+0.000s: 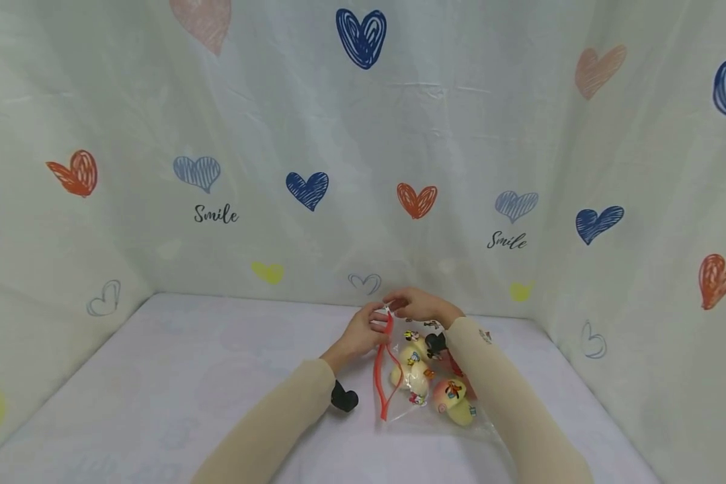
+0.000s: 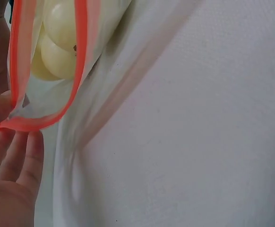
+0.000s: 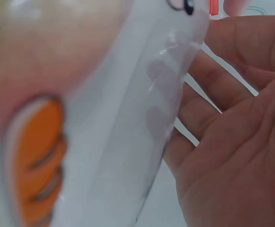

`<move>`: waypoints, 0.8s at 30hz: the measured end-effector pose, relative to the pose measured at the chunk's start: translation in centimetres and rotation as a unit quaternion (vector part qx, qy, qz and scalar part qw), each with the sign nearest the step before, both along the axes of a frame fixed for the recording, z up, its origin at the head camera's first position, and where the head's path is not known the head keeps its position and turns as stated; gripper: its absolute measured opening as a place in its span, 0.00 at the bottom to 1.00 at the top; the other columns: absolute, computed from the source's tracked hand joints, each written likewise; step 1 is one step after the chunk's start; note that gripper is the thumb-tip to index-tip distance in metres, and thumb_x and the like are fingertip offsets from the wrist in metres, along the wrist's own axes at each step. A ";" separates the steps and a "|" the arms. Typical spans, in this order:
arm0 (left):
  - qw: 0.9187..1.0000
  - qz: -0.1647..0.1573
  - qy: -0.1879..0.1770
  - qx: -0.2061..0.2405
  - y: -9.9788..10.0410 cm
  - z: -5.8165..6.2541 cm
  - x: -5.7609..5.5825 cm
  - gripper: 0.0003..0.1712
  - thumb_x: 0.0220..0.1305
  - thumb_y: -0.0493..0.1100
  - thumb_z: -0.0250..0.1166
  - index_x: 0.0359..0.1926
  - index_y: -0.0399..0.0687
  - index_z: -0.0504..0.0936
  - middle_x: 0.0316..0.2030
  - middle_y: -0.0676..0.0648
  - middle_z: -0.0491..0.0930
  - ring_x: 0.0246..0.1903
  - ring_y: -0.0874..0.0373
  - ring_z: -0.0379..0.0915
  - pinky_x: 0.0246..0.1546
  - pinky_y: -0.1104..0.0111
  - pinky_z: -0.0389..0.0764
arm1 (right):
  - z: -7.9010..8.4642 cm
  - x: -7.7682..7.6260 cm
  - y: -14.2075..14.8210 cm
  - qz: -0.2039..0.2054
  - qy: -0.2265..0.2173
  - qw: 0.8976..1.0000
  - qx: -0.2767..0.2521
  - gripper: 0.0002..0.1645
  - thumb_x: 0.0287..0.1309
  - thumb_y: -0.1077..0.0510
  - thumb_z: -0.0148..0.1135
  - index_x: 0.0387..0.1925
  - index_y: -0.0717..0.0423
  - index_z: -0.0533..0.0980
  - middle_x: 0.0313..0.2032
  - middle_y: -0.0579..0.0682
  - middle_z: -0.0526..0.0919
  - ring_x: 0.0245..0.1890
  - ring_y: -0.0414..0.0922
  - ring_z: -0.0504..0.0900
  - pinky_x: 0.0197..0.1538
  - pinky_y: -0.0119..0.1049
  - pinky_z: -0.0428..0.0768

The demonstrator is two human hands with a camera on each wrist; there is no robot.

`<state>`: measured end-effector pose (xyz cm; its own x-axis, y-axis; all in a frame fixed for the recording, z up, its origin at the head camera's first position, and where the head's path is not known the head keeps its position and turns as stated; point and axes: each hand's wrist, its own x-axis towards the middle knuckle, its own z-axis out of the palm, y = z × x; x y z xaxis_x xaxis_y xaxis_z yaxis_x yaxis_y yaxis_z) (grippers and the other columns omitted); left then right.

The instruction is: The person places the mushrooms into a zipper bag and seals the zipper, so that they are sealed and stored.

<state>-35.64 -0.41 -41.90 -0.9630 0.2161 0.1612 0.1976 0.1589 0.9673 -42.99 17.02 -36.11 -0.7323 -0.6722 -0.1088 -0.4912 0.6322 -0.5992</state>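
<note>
A clear zip bag [image 1: 420,420] with cartoon prints and a red-orange zip strip [image 1: 378,376] lies on the table. Its mouth faces left, and the strip bows apart into a loop. Pale yellow, rounded objects [image 1: 413,376] show through the film; their kind is unclear. My left hand [image 1: 358,336] pinches the far end of the strip, fingertips right under it in the left wrist view. Reaching over from the right, my right hand [image 1: 422,304] grips the same far corner. In the right wrist view some of its fingers [image 3: 218,80] pass behind the film.
The white table [image 1: 230,376] ends at a curtain [image 1: 460,134] printed with hearts, which also hangs at both sides. A black piece [image 1: 344,397] shows beside the left sleeve, another [image 1: 435,343] by the right wrist.
</note>
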 end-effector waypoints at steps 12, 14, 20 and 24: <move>0.997 0.043 -0.008 -0.060 0.7 -0.3 0.3 0.35 0.55 0.34 0.69 0.63 0.40 0.66 0.42 0.44 0.78 0.39 0.54 0.77 0.38 0.65 0.82 | 0.5 0.3 -0.2 -0.010 0.015 1.000 -0.025 0.12 0.63 0.64 0.54 0.46 0.57 0.78 0.35 0.51 0.80 0.32 0.54 0.76 0.23 0.34 0.71; 0.997 0.051 -0.003 -0.050 0.7 -0.1 0.3 0.30 0.57 0.34 0.67 0.60 0.37 0.68 0.40 0.44 0.78 0.37 0.55 0.78 0.37 0.66 0.82 | 0.5 0.3 -0.2 -0.004 0.021 0.999 -0.030 0.10 0.64 0.63 0.54 0.43 0.57 0.79 0.33 0.50 0.80 0.31 0.49 0.76 0.23 0.34 0.71; 0.995 0.097 0.013 -0.005 0.5 0.7 0.3 0.16 0.59 0.32 0.63 0.49 0.34 0.77 0.36 0.43 0.80 0.35 0.55 0.77 0.35 0.68 0.81 | 0.6 0.3 -0.3 0.020 0.048 0.998 -0.046 0.06 0.64 0.64 0.55 0.37 0.58 0.79 0.30 0.49 0.79 0.29 0.43 0.75 0.28 0.35 0.74; 0.993 0.117 0.019 -0.004 0.5 0.9 0.2 0.12 0.59 0.32 0.63 0.45 0.35 0.78 0.35 0.44 0.79 0.35 0.56 0.76 0.34 0.70 0.80 | 0.4 0.3 -0.3 0.023 0.058 0.996 -0.058 0.06 0.63 0.64 0.56 0.35 0.58 0.79 0.29 0.48 0.79 0.29 0.42 0.75 0.30 0.35 0.75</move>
